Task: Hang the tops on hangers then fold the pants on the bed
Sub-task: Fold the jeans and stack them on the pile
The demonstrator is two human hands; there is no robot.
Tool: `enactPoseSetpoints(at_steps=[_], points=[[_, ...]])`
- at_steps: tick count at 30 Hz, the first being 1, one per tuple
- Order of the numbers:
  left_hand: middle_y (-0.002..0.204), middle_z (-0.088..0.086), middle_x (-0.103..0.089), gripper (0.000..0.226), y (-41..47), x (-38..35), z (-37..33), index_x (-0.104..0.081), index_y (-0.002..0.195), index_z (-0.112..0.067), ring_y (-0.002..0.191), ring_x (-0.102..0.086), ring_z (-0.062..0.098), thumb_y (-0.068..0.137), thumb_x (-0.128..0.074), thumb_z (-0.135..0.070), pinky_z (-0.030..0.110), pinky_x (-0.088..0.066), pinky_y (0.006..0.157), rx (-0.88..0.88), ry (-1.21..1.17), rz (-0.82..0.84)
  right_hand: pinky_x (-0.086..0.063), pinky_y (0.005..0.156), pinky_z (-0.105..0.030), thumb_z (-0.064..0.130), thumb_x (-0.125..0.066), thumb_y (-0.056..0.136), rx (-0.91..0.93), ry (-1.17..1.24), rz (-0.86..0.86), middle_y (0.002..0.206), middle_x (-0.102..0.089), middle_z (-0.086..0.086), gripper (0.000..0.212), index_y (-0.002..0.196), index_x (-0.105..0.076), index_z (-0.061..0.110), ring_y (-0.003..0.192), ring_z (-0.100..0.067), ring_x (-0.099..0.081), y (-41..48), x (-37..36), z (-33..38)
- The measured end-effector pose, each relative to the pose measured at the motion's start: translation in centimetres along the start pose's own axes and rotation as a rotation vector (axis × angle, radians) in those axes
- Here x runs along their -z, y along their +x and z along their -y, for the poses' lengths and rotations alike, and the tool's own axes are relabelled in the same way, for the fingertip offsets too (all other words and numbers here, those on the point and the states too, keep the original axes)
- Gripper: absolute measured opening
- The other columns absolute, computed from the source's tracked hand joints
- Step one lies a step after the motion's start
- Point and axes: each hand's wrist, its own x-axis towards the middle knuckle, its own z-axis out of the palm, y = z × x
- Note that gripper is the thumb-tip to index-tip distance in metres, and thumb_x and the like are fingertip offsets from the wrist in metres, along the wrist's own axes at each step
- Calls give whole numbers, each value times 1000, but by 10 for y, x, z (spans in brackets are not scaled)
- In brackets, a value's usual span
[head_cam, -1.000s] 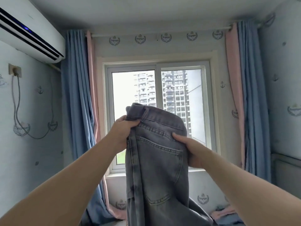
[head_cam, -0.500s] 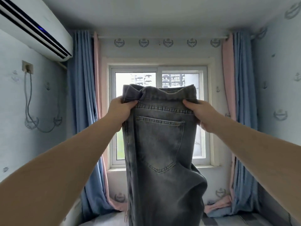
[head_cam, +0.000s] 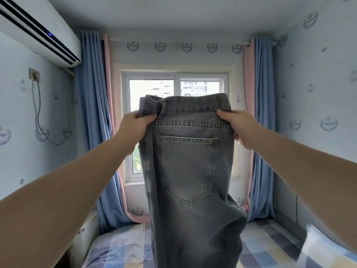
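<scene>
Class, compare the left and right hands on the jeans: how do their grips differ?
The left hand pinches a bunched, folded-over end of the waistband; the right hand pinches its flat edge. Left fingers are hidden behind the jeans; right fingertips show. Both hold it up.

There is one pair of jeans (head_cam: 189, 171), and one back pocket (head_cam: 187, 167) shows on it. Two hands are in view, the left hand (head_cam: 135, 126) and the right hand (head_cam: 241, 128). There is one window (head_cam: 177, 82) with two glass panes. The curtains are four: two blue curtains (head_cam: 90, 113) and two pink curtains (head_cam: 109, 93), one of each colour at each side. I count one air conditioner (head_cam: 38, 33), one wall socket (head_cam: 34, 75) and one bed (head_cam: 119, 246). Five crests (head_cam: 186, 47) stand in a row above the window
</scene>
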Motion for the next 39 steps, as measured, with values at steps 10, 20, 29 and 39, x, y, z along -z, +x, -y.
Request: enactPoseSetpoints(at_steps=[10,20,29,39], points=[[88,-3,-79,11,-56,30,-4,-76,97,-22,89,-74,22,88,-77,-30,35,-57,76,130,-29,19,-58,54,-22,33,-80,85,-30,1,-10,89,-79,-1,24,99,-74,15,75,-15,-76,-50,-12,20],[92,5,-79,15,-46,84,109,-77,100,-14,88,-76,25,86,-76,-18,38,-59,83,316,-40,36,-60,60,-27,28,-82,82,-168,-49,22,87,-79,-4,24,98,-73,12,77,-18,-77,-21,-82,-75],[78,2,-77,17,-16,152,335,-73,93,-13,65,-72,15,84,-66,0,22,-53,53,613,65,95,-54,75,-33,19,-77,85,-488,-263,141,91,-79,-6,11,94,-75,12,80,-21,-72,32,-189,-284],[94,-2,-74,16,-57,182,631,-70,94,-20,92,-69,20,85,-78,-9,35,-57,86,886,162,-24,-46,55,-19,15,-74,90,-690,-444,118,79,-71,3,8,83,-73,11,65,-6,-59,26,-289,-578]])
